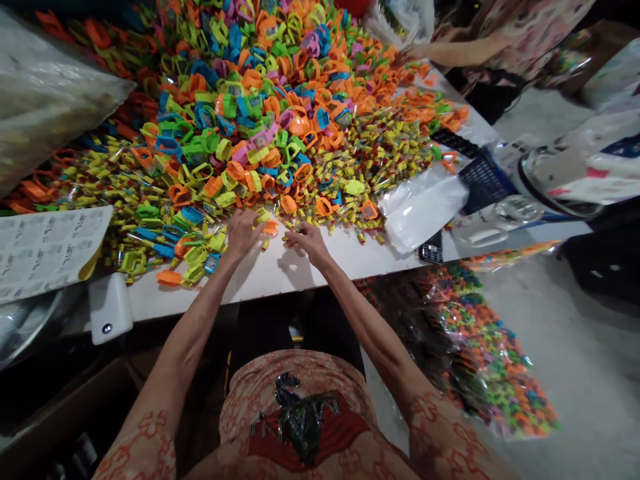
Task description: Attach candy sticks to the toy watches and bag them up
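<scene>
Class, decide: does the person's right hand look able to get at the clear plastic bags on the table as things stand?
Probably yes. Between the right hand and the clear plastic bags lie mostly small yellow pieces and bare table, and nothing seems to cover the bags.

Right hand (pixel 311 241): it is covering something too small to tell.
Toy watch pile (pixel 270 100): the top edge is cutting it.
Printed sheet (pixel 47 250): the left edge is cutting it.
Other person's hand (pixel 413 53): it is looking blurry.

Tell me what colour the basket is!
The basket is dark blue, seen best in the head view.
</scene>
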Motion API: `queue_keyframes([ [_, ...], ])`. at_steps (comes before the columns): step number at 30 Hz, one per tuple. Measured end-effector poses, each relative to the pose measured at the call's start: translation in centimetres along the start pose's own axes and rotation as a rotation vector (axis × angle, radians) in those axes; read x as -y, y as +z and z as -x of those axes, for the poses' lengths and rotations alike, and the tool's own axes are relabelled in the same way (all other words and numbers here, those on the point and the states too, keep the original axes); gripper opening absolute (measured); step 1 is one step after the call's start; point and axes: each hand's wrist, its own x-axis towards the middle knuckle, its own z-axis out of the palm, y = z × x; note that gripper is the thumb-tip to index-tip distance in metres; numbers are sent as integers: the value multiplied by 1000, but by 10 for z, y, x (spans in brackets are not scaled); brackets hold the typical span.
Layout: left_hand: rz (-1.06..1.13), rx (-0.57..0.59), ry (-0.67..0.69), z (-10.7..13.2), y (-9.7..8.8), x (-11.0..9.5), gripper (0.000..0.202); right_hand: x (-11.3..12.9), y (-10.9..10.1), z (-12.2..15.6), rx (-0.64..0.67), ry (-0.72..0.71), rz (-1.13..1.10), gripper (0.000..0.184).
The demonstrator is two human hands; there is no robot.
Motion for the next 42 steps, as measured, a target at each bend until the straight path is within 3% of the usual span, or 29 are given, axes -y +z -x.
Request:
queue_keyframes([
  [4,36,-21,23,32,-11,-21,15,9,14,12,-25,-79,-137,39],
  [7,34,60,82,49,-19,-37,11,14,23,19,89,-119,-77,34],
  [10,83,136,116,56,-25,-44,13,18,23,24,249,-71,4,32],
  [14,322,128,128,65,-32,-50,13,17,12,32,353,53,-68,36],
  [16,523,132,32,72,-34,-55,18,12,7,36,369,126,-156,37],
  [19,884,139,-273,81,-30,-68,34,1,3,43,302,205,-329,39],
  [22,1071,82,-479,86,-23,-78,44,-8,4,51,238,230,-389,43],
  [25,1072,31,-555,85,-22,-84,51,-6,6,56,156,180,-338,44],
  [28,1042,107,-575,83,-28,-88,52,6,7,55,103,92,-285,42],
  [33,1050,305,-571,84,-42,-95,49,24,6,51,254,-13,-166,30],
  [42,967,451,-565,85,-51,-91,46,21,2,51,385,4,-133,18],
])
